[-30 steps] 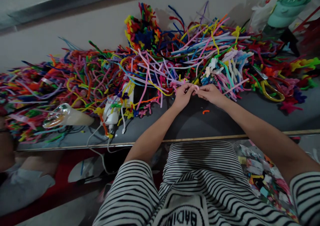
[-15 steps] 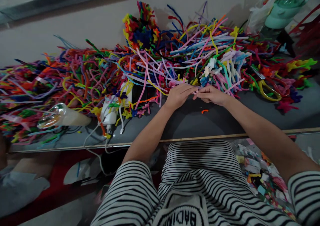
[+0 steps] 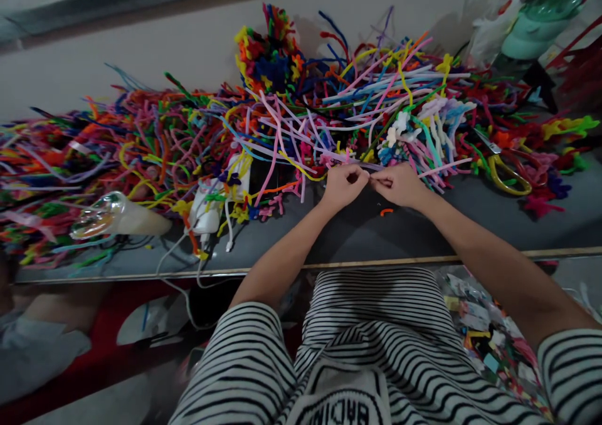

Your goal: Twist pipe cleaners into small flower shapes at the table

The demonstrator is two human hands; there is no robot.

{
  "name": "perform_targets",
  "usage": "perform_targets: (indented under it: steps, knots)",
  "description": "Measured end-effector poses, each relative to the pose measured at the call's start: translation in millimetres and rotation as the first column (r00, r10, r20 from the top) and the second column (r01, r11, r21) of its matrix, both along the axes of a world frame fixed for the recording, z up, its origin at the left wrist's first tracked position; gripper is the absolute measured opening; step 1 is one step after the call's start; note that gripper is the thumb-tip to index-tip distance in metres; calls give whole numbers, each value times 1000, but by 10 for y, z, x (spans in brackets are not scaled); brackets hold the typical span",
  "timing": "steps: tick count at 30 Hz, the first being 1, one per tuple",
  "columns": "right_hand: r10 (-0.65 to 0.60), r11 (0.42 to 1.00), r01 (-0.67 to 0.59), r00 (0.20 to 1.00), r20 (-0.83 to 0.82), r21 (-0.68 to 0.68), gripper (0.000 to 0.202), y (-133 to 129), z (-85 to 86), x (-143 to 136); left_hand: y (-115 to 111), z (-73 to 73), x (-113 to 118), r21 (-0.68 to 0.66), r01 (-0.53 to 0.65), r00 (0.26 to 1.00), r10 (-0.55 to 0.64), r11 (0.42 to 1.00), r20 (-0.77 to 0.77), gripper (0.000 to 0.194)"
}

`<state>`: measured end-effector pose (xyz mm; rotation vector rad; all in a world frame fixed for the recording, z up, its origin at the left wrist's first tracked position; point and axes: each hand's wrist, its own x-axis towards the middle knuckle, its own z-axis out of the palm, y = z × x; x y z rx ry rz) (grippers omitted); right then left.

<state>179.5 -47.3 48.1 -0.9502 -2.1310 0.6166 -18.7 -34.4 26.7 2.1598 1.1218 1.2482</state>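
My left hand (image 3: 345,185) and my right hand (image 3: 398,183) meet fingertip to fingertip above the dark tabletop, both in a pinch. Thumb and index finger of the left hand form a ring. Between the fingertips is a small bit of pink pipe cleaner, mostly hidden by the fingers. Behind my hands lie pale pink and lilac pipe cleaners (image 3: 324,126), loose and crossing one another. A pink pipe cleaner (image 3: 446,167) sticks out past my right hand; whether that hand holds it I cannot tell. A short orange piece (image 3: 386,212) rests on the table just in front.
Heaped pipe cleaners (image 3: 155,124) run along the wall. Yellow-handled scissors (image 3: 505,177) lie at right. A white power strip (image 3: 205,209) with cables and a plastic-topped cup (image 3: 141,217) stand at left. Scraps (image 3: 489,331) fill the floor below right; another person's leg (image 3: 51,309) shows at left.
My left hand has turned from lying flat over the fingertips into a pinch with a ring-shaped gap. The right hand's fingers have drawn together, and both hands remain close to each other.
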Motion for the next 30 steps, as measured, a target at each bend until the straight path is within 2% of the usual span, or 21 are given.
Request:
perform_targets:
  steps: [1,3,5,7,10,13,17,19,21,22,24,26,27,28,30]
  knots:
    - [-25,999,25,1000,-4,24,39,-9,-7,-8,9,-11,14,-82,-2,999,6,997,49,35]
    - [-50,998,49,997,-55,-31,35,3,-38,3,52,-32,12,-163,50,989,-26,985,143,38]
    - [-54,984,29,989,-139,-174,32,45,-83,37,119,-54,-20,-142,125,969,-90,982,232,44]
    - [-25,940,-60,970,-241,-337,34,94,-127,70,184,-75,-61,-66,184,953,-162,981,255,46]
    - [55,819,-281,906,-419,-500,40,139,-168,83,228,-97,-113,76,240,964,-246,968,96,41]
    - [103,683,-455,834,-542,-571,41,141,-165,66,209,-92,-162,263,228,971,-200,937,-130,34]
    - [144,525,-583,779,-610,-621,38,144,-145,81,182,-35,-236,454,246,942,-102,856,-319,29]
    - [177,499,-595,782,-598,-630,39,166,-157,111,168,9,-252,498,272,926,-82,823,-369,25]
    - [229,538,-568,810,-540,-623,42,189,-177,140,140,52,-243,500,294,916,-90,815,-391,24]
    - [245,591,-532,834,-494,-606,43,193,-186,148,120,69,-229,479,293,917,-103,827,-385,24]
    - [238,749,-404,904,-356,-525,43,174,-190,140,81,85,-190,375,275,926,-139,885,-350,26]
    - [177,902,-227,970,-166,-368,38,119,-173,96,58,76,-146,181,229,941,-170,956,-292,26]
    - [138,950,-152,988,-70,-273,38,84,-160,64,56,65,-125,62,190,952,-169,980,-254,26]
    - [100,978,-96,995,13,-183,39,48,-146,29,62,50,-106,-57,148,965,-157,987,-212,25]
    - [31,998,-26,995,97,-52,38,-6,-122,-30,87,22,-80,-258,82,987,-115,963,-114,23]
